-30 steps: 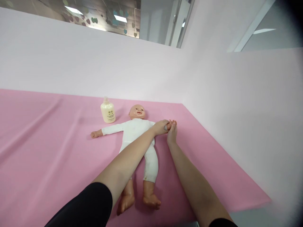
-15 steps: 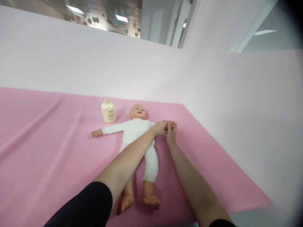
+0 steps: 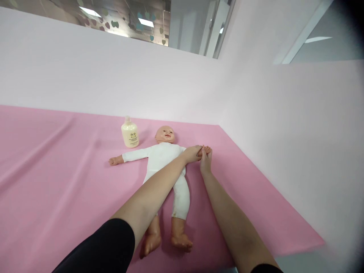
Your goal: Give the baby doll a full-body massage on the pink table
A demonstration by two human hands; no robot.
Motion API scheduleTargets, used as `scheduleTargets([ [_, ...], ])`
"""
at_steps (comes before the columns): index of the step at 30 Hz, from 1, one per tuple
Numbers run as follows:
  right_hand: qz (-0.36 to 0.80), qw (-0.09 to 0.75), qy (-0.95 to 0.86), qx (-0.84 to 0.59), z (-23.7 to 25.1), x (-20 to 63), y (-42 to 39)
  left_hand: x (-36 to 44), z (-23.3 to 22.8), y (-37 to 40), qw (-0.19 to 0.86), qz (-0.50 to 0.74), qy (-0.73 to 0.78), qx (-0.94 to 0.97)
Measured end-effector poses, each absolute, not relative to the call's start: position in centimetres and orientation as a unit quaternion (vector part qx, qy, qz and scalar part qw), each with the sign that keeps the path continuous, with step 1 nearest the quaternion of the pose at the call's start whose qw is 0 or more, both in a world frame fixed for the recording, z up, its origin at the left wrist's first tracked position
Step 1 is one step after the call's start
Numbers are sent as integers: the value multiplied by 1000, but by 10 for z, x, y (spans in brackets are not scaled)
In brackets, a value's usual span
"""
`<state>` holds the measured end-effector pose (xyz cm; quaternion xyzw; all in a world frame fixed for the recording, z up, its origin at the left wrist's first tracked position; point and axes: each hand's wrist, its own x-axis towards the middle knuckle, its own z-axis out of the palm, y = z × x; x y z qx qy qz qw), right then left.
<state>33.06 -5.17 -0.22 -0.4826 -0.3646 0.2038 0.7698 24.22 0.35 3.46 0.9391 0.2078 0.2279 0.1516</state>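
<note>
Gripping the doll (image 3: 163, 159) by its outstretched arm, both hands, left hand (image 3: 192, 154) and right hand (image 3: 206, 160), were closed there; lotion bottle (image 3: 130, 132) beside the doll's head stood capped, handling judged midway.

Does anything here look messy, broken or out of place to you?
Nothing much stands out. The doll lies flat on its back on the pink sheet, which has a few soft creases. The cream bottle stands upright beside its head. The left hand and right hand are at one of the doll's arms.

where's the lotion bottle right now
In the head view the lotion bottle stands upright on the pink cloth, left of the doll, beside its head.
</note>
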Motion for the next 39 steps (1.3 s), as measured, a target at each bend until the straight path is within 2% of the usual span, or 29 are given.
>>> scheduleTargets([
  [6, 223, 778, -319, -493, 2, 329, -52, 245, 30, 5, 122, 204, 206, 949],
  [13, 199, 768, -381, -475, 1, 328, -54, 245, 30, 5, 145, 243, 211, 936],
  [25, 208, 762, -320, -523, 6, 328, -55, 254, 18, 6, 63, 248, 197, 946],
  [29, 180, 768, -344, -510, 3, 329, -53, 251, 22, 4, 65, 247, 200, 946],
  [34, 205, 767, -373, -479, 2, 328, -53, 250, 24, 6, 73, 253, 190, 946],
  [39, 149, 760, -394, -494, 6, 327, -58, 249, 25, 7, 95, 260, 184, 943],
])
